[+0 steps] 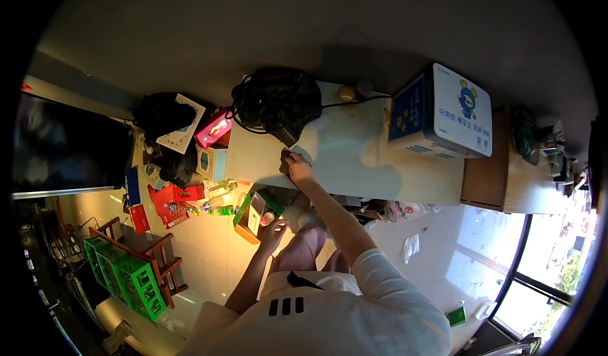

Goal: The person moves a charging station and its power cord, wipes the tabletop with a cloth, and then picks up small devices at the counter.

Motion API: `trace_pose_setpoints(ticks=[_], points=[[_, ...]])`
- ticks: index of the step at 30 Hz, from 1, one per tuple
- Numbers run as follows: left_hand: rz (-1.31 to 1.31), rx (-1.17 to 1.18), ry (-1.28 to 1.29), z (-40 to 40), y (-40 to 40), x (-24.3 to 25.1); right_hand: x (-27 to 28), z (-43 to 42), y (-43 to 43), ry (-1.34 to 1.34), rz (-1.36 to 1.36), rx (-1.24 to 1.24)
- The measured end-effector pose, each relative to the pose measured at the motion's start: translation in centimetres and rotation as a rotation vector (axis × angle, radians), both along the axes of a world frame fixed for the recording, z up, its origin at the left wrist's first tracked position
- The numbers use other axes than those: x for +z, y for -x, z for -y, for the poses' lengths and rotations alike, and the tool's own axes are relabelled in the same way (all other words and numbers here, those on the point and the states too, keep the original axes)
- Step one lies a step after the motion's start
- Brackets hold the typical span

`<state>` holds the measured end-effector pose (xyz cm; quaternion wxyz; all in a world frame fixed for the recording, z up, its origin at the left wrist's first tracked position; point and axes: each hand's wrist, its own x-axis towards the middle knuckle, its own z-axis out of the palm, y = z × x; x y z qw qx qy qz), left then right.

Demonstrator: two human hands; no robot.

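Note:
Before me is a long pale tabletop (351, 151). Near its front edge, my right hand (300, 168) grips a crumpled grey-brown cloth (285, 162) pressed against the surface. A wet-looking sheen spreads over the middle of the tabletop. My left hand (274, 235) is lower, in front of the table and above my knee, its fingers loosely bent with nothing visible in them. Just beside it, a green cardboard box (244, 211) on the floor holds a white carton and other items. Behind the cloth lies a bulky black plastic bag (280, 99) with a black cable.
A blue-and-white box (460, 113) bearing writing stands at the table's right end, left of a wooden cabinet (484, 166). Small jars (346, 93) sit at the back. Bottles (221, 189) and red packaging (166, 204) clutter the floor leftward, near green crates (137, 284).

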<state>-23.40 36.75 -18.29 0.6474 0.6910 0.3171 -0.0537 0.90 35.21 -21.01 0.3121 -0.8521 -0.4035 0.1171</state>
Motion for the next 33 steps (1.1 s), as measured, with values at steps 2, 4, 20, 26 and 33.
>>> trace_pose_setpoints(ticks=[2,4,20,26,33], points=[[0.001,0.012,0.024,-0.1,-0.3,0.4,0.9,0.6,0.4,-0.05,-0.059,0.083],[0.022,0.012,0.003,0.0,-0.2,0.5,1.0,2.3,0.1,-0.142,0.002,-0.115],[-0.038,0.222,0.001,0.2,5.3,1.4,1.1,-11.0,5.7,-0.153,-0.151,-0.094],[0.019,0.26,0.0,-0.4,5.9,0.5,4.3,-5.1,6.4,-0.287,-0.108,-0.205],[0.042,0.215,0.024,-0.8,3.1,0.6,1.6,-0.3,5.7,0.001,0.066,-0.334]])
